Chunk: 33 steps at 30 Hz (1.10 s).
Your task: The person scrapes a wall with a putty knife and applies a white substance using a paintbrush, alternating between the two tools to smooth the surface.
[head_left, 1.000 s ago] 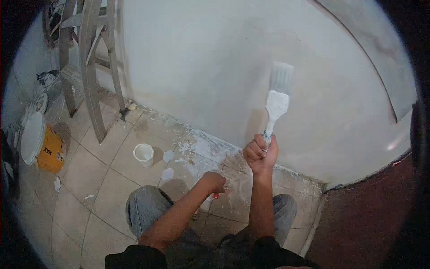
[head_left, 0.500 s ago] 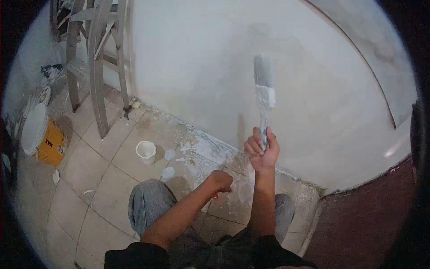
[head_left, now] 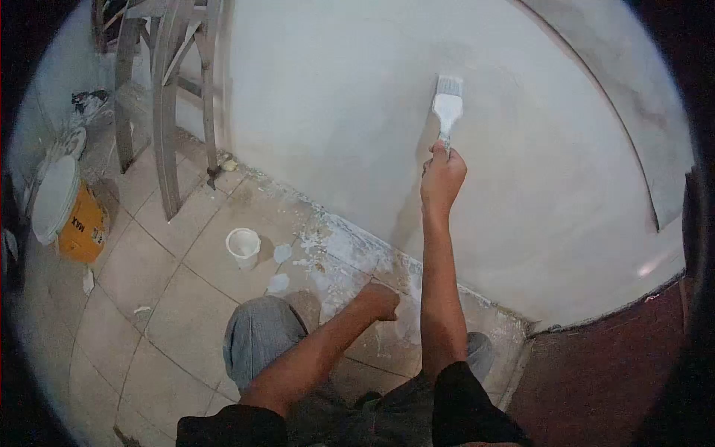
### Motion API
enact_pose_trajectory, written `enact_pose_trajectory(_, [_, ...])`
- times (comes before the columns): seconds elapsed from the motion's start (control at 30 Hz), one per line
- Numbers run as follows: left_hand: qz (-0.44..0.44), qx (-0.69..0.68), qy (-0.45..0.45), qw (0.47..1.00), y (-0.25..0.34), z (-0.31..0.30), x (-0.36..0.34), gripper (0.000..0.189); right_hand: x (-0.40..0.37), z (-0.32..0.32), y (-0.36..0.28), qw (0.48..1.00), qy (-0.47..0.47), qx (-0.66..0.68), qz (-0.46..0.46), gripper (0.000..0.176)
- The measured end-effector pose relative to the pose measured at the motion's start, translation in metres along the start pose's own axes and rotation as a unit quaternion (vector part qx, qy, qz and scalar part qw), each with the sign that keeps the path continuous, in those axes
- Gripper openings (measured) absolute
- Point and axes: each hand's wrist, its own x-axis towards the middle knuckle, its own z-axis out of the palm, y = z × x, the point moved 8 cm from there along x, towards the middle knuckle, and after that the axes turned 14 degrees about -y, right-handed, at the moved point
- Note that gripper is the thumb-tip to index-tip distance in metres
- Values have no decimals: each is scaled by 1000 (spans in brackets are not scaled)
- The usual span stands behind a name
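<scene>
My right grip point(head_left: 442, 177) is closed tight around the handle of a flat brush point(head_left: 447, 104), arm stretched up and forward. The brush stands upright just above that grip, its white-loaded bristles pressed flat on the wall point(head_left: 320, 112). The wall is pale and smooth, greyer and patchier to the right of the brush, with a dark curved line well off to the right. My left grip point(head_left: 378, 300) is curled into a fist far below the right one and rests on the floor point(head_left: 171, 298); I cannot tell whether it holds anything. The floor is beige tile, and white spatter point(head_left: 339, 249) lies thick along the foot of the wall just beyond my left grip. Left of that grip stands a small white cup point(head_left: 243, 246), upright, with two small white scraps point(head_left: 280, 268) beside it. My knee point(head_left: 257, 335) in grey trousers sits near my left grip, on its near side. Far to the left, a yellow bucket point(head_left: 86, 227) leans over. A pale wooden frame point(head_left: 167, 112) stands on the tiles up to the left, near the wall. Low to the right of both grips is a dark reddish surface point(head_left: 611, 357).
</scene>
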Motion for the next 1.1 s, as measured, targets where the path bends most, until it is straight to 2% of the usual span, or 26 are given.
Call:
enact_pose_trajectory(0.17, [23, 1, 39, 999, 1, -1, 9, 43, -8, 6, -5, 997, 9, -74, 2, 36])
enact_pose_trajectory(0.23, [-20, -18, 10, 1000, -7, 2, 10, 42, -9, 8, -6, 996, 12, -87, -12, 37])
enact_pose_trajectory(0.33, [-23, -10, 18, 1000, -9, 1, 6, 41, -8, 10, -2, 993, 32, -115, -3, 37])
enact_pose_trajectory(0.4, [-29, -12, 19, 999, -12, 3, 6, 40, -7, 9, -10, 979, 85, -168, -81, 33])
enact_pose_trajectory(0.43, [-32, -15, 19, 999, -13, 4, 6, 39, -2, 9, -7, 979, 85, -167, -80, 33])
enact_pose_trajectory(0.5, [-23, -11, 27, 999, -12, 4, 3, 38, 14, 31, 3, 976, -107, -184, -46, 33])
enact_pose_trajectory(0.53, [-15, -6, 38, 999, -12, 1, -1, 37, 14, 25, 2, 977, -106, -182, -45, 33])
enact_pose_trajectory(0.6, [-21, -10, 25, 999, -12, -1, -13, 36, 2, 43, 18, 941, -290, -169, 37, 37])
enact_pose_trajectory(0.63, [-22, -16, 16, 1000, -13, -1, -18, 35, -8, 44, 21, 941, -292, -168, 37, 37])
enact_pose_trajectory(0.7, [-22, -17, 21, 999, -21, 5, -12, 35, -25, 33, 8, 964, -191, -175, -62, 35])
enact_pose_trajectory(0.73, [-21, -18, 26, 999, -25, 8, -10, 35, -25, 33, 10, 964, -194, -174, -62, 35])
enact_pose_trajectory(0.8, [-28, -24, 23, 999, -27, 5, -11, 35, -22, 9, 9, 993, -87, -44, -62, 30])
enact_pose_trajectory(0.87, [-32, -29, 21, 999, -28, 4, -13, 35, -14, -4, 3, 996, -56, -47, -58, 30])
enact_pose_trajectory(0.93, [-27, -1, 57, 998, -24, 3, -13, 36, -6, -13, -3, 997, -24, -53, -54, 31])
enact_pose_trajectory(1.03, [-9, -29, 81, 996, -22, 3, -13, 35, 0, -21, -16, 997, 29, -5, -78, 33])
enact_pose_trajectory(1.1, [-13, -32, 68, 997, -23, 3, -14, 36, -1, -28, -18, 995, 67, 53, -48, 32])
